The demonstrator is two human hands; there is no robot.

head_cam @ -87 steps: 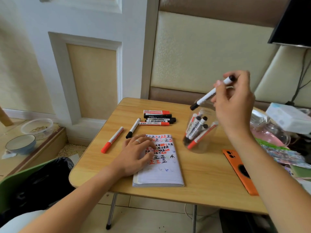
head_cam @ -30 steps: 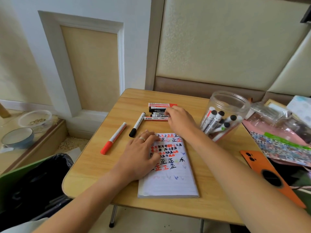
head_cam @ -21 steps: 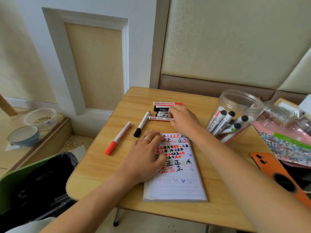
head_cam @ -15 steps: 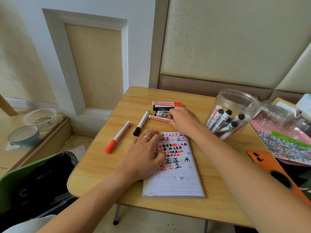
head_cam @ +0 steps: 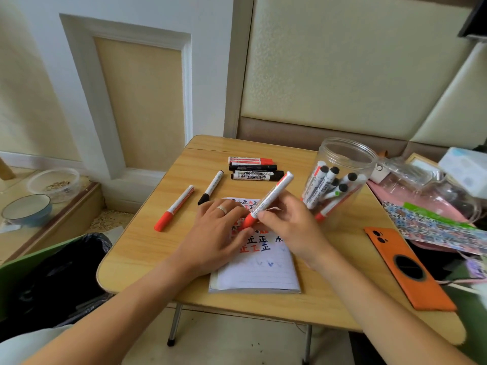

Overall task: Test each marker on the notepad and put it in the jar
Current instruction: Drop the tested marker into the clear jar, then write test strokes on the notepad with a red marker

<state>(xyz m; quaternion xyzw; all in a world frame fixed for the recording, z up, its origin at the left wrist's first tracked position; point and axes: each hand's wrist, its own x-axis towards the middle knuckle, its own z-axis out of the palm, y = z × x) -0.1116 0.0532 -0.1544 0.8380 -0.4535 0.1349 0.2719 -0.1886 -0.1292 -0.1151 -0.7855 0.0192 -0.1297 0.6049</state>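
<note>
The right hand point(head_cam: 287, 227) grips a red marker point(head_cam: 268, 200) above the notepad point(head_cam: 258, 272) — the left hand point(head_cam: 218, 233) lies flat, fingers relaxed, touching its cap.

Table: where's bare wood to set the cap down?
Bare wood on the table lies along the front-left edge, below the loose red-capped marker, and between the notepad and the orange phone. It is crowded at the back: stacked markers, and the jar at right.

An orange phone point(head_cam: 405, 267) lies on the table point(head_cam: 147, 248) (face down).
</note>
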